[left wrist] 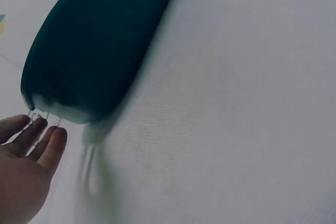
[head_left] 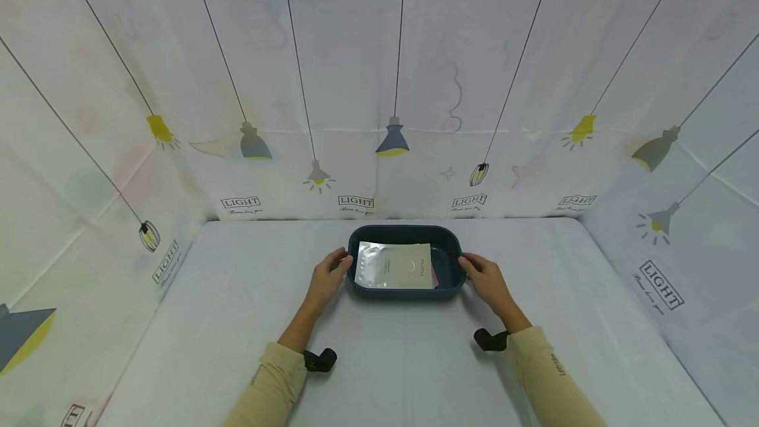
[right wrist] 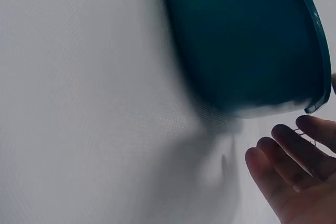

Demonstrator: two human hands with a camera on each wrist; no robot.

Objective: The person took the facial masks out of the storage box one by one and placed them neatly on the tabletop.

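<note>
A dark blue-green plastic basin (head_left: pixel 391 294), oblong with rounded corners, stands near the back of the white table. At its left end my left hand (head_left: pixel 328 277) grips the rim; in the left wrist view the fingers of that hand (left wrist: pixel 31 156) are bent up against the basin's end wall (left wrist: pixel 89 51). My right hand (head_left: pixel 489 282) holds the opposite end by the rim. Its thumb is mostly out of the right wrist view, the other fingers (right wrist: pixel 289 156) spread below the rim. Inside the basin lies a flat sachet (head_left: pixel 409 266), part shiny silver, part cream, over something pink (head_left: pixel 435 277).
White cloth (head_left: pixel 403 361) covers the table. Printed sheets with hanging-lamp drawings form a back wall (head_left: pixel 356 84) and side walls. Each wrist carries a black camera, the left camera (head_left: pixel 320 360) and the right camera (head_left: pixel 490 340), below beige sleeves.
</note>
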